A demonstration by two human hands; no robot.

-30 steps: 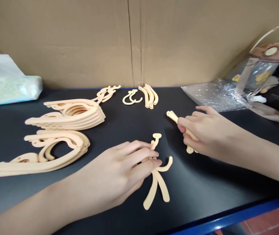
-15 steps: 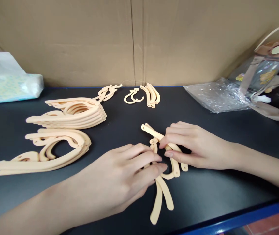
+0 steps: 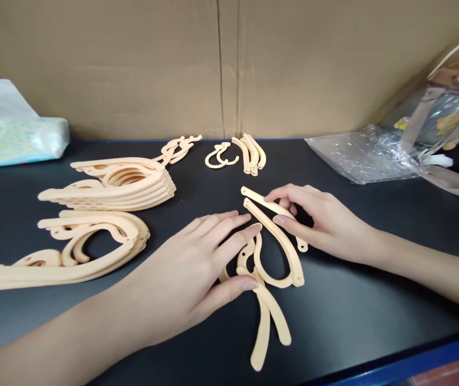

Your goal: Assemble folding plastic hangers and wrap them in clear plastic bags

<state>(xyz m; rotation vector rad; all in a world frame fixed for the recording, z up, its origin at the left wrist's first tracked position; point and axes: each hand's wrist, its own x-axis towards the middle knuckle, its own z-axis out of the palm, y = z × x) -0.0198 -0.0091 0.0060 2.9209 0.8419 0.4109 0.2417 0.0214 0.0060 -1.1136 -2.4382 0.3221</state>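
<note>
Cream plastic folding-hanger parts lie on the dark table in front of me. My right hand (image 3: 321, 220) has its thumb and index finger closed about a slim hanger arm (image 3: 301, 244). Alongside it lies a curved hanger arm (image 3: 281, 238), apart from the fingers. My left hand (image 3: 201, 268) is spread, thumb away from the fingers, over a cluster of hook pieces (image 3: 278, 282). Its index fingertip and thumb rest on or just above that cluster and partly cover it. Two flat curved strips (image 3: 260, 343) stick out from the cluster toward me.
Two stacks of folded hangers, a taller one (image 3: 133, 195) and a lower one (image 3: 104, 265), stand at left. Loose hooks (image 3: 215, 161) and slim arms (image 3: 249, 155) lie at the back. A tissue pack (image 3: 20, 139), clear plastic bag (image 3: 358, 153) and strapped bottle (image 3: 450, 107) flank them.
My right hand has shifted slightly up and right with the slim arm, away from the curved arm. The left hand has moved back a little, its thumb and fingers opening over the hook pieces.
</note>
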